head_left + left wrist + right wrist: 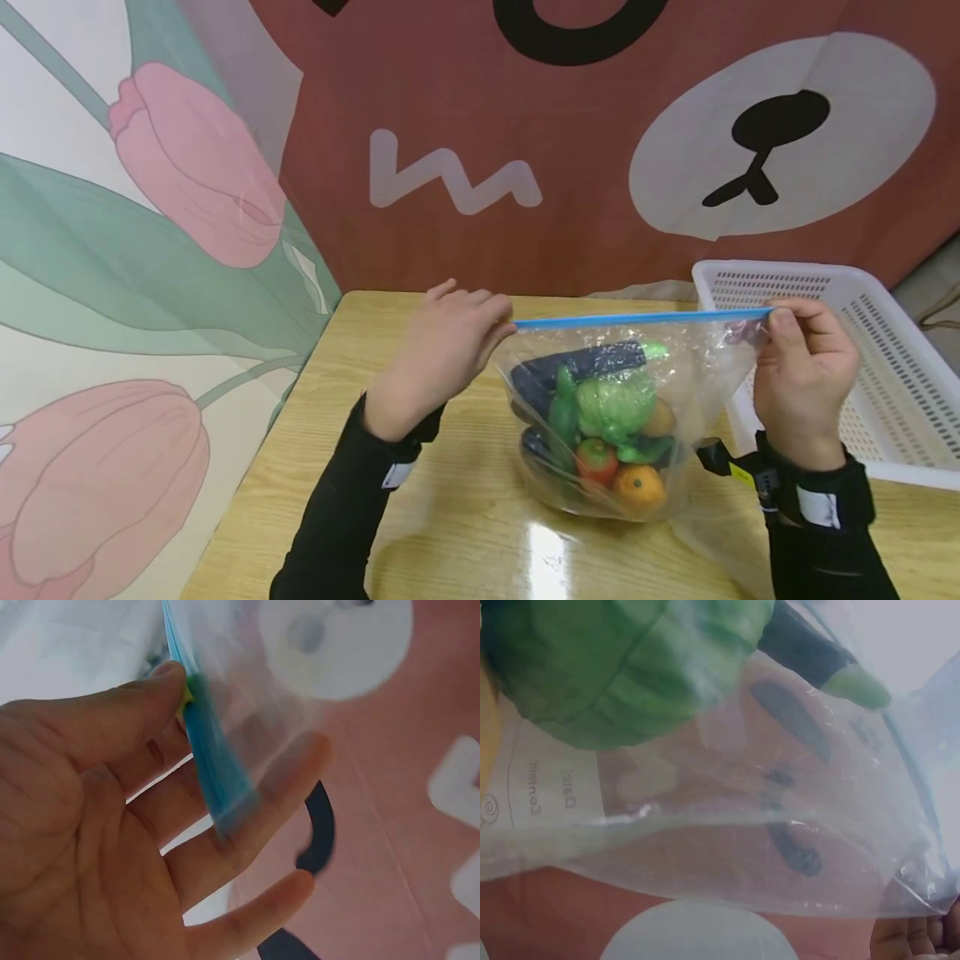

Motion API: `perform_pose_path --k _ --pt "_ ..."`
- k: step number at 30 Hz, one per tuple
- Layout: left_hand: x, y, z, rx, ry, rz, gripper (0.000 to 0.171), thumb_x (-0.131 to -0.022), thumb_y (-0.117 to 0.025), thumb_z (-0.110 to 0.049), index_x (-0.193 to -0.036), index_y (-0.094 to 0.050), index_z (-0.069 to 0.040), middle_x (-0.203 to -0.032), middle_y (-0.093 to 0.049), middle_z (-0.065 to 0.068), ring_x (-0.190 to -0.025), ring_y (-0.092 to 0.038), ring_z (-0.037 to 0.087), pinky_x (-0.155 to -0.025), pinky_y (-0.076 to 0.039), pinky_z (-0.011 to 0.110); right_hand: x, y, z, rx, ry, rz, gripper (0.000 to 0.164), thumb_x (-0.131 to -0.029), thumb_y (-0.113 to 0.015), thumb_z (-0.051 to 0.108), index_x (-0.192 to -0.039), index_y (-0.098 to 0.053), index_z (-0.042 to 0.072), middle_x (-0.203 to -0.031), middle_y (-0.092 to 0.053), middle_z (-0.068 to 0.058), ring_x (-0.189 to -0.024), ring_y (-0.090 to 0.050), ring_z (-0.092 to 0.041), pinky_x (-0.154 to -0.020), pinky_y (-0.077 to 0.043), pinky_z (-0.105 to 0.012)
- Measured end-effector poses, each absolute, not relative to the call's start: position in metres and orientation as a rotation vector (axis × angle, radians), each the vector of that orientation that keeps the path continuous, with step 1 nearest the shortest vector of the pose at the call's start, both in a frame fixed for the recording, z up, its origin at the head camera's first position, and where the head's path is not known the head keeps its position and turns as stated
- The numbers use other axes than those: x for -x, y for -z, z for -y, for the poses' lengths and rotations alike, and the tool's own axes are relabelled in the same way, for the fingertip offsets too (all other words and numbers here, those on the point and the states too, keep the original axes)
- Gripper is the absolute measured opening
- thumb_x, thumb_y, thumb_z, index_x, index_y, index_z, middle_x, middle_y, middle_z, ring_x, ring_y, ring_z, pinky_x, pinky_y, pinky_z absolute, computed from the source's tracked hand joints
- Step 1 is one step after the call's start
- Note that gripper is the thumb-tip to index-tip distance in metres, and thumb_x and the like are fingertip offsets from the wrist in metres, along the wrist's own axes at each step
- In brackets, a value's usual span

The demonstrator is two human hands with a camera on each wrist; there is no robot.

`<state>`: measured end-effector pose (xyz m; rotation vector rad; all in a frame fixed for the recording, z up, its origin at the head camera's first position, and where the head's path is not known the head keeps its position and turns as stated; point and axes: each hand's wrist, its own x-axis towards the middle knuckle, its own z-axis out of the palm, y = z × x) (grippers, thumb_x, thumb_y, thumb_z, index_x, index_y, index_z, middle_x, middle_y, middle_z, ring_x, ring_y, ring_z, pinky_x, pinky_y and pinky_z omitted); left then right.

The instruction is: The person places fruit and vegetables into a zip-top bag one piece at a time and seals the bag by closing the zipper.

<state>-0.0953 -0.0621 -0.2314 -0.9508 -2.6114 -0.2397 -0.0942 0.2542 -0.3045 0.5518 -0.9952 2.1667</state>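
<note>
A clear zip bag (716, 375) hangs upright over the wooden table, stretched between both hands by its blue zip strip (637, 317). My left hand (453, 346) pinches the strip's left end. In the left wrist view, thumb and forefinger meet at a small yellow-green slider (187, 696), other fingers spread. My right hand (808, 375) pinches the right end between thumb and curled fingers. Inside lie a dark eggplant (588, 364), a cabbage (615, 406), a long green pepper (561, 417), a tomato (596, 461) and an orange (639, 483). The right wrist view shows the cabbage (630, 675) through the plastic.
A white perforated plastic basket (903, 375) stands at the right of the table (450, 533), behind the right hand. Printed cloth (450, 83) with a bear and tulips hangs along the back and left sides.
</note>
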Motion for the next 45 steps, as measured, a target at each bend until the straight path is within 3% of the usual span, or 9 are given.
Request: perform_pose_path --k 7,11,14,20,27,33,36,41,45 --pt "0.100 0.245 0.084 0.909 0.457 2.603 0.011 -0.094 -0.058 -0.019 -0.098 -0.063 -0.010 -0.087 -0.061 -0.001 -0.070 -0.052 0.014 -0.066 -0.044 0.031 0.093 0.308 -0.259 -0.575 -2.254 0.979 0.013 -0.088 -0.046 -0.019 -0.096 -0.049 -0.029 -0.091 -0.057 -0.025 -0.082 -0.060 -0.029 -0.073 -0.053 -0.031" --pt "0.118 0.265 0.087 1.055 1.074 2.541 0.014 -0.097 -0.053 -0.019 -0.097 -0.057 -0.006 -0.108 -0.062 0.007 -0.093 -0.059 0.018 -0.077 -0.047 0.032 0.093 0.313 -0.261 -0.713 -2.404 1.031 0.017 -0.095 -0.037 -0.012 -0.110 -0.044 -0.018 -0.107 -0.053 -0.023 -0.095 -0.057 -0.029 -0.082 -0.050 -0.034" --pt "0.132 0.295 0.086 1.092 1.711 2.401 0.038 -0.096 -0.053 -0.036 -0.105 -0.053 0.000 -0.120 -0.059 0.015 -0.108 -0.056 0.021 -0.089 -0.045 0.036 0.091 0.320 -0.262 -0.804 -2.522 1.284 0.027 -0.098 -0.031 -0.008 -0.123 -0.039 -0.008 -0.118 -0.052 -0.018 -0.104 -0.056 -0.027 -0.087 -0.049 -0.034" --pt "0.133 0.359 0.076 0.900 2.340 2.323 0.082 -0.080 -0.062 -0.059 -0.133 -0.039 0.000 -0.124 -0.049 0.018 -0.107 -0.054 0.022 -0.089 -0.046 0.035 0.086 0.346 -0.248 -0.631 -2.178 2.238 0.049 -0.097 -0.045 0.000 -0.142 -0.029 0.006 -0.132 -0.045 -0.011 -0.122 -0.044 -0.021 -0.092 -0.042 -0.023" --pt "0.125 0.387 0.064 0.635 2.416 2.421 0.101 -0.080 -0.073 -0.040 -0.150 -0.002 -0.024 -0.147 -0.024 0.021 -0.130 -0.034 0.034 -0.099 -0.038 0.043 0.089 0.373 -0.229 -0.454 -1.854 2.704 0.071 -0.094 -0.057 0.020 -0.149 -0.013 0.008 -0.145 -0.024 -0.024 -0.129 -0.029 -0.047 -0.093 -0.037 -0.058" --pt "0.140 0.391 0.055 0.343 2.165 2.694 0.103 -0.084 -0.070 -0.028 -0.151 0.008 -0.022 -0.153 -0.011 0.020 -0.139 -0.018 0.031 -0.107 -0.027 0.045 0.102 0.381 -0.218 -0.356 -1.696 2.953 0.072 -0.098 -0.046 0.041 -0.150 -0.014 0.004 -0.140 -0.033 -0.031 -0.122 -0.039 -0.049 -0.087 -0.044 -0.054" --pt "0.152 0.398 0.056 0.272 2.193 2.726 0.096 -0.089 -0.064 -0.027 -0.151 0.010 -0.017 -0.150 -0.017 0.025 -0.136 -0.024 0.035 -0.106 -0.029 0.047 0.110 0.392 -0.210 -0.305 -1.827 2.996 0.074 -0.099 -0.039 0.046 -0.152 -0.010 0.004 -0.143 -0.028 -0.032 -0.121 -0.042 -0.047 -0.087 -0.045 -0.050" --pt "0.159 0.417 0.059 0.120 2.285 2.755 0.085 -0.095 -0.055 -0.026 -0.151 0.008 -0.013 -0.142 -0.033 0.029 -0.129 -0.036 0.041 -0.102 -0.033 0.051 0.114 0.410 -0.203 -0.253 -1.935 3.032 0.079 -0.097 -0.035 0.054 -0.151 -0.010 0.003 -0.152 -0.011 -0.027 -0.136 -0.020 -0.045 -0.103 -0.027 -0.057" --pt "0.161 0.426 0.061 0.053 2.335 2.734 0.082 -0.095 -0.054 -0.028 -0.151 0.005 -0.015 -0.141 -0.035 0.028 -0.125 -0.040 0.041 -0.098 -0.038 0.051 0.113 0.414 -0.204 -0.225 -1.809 3.082 0.079 -0.097 -0.036 0.054 -0.150 -0.012 0.000 -0.150 -0.018 -0.029 -0.134 -0.023 -0.046 -0.102 -0.028 -0.057"
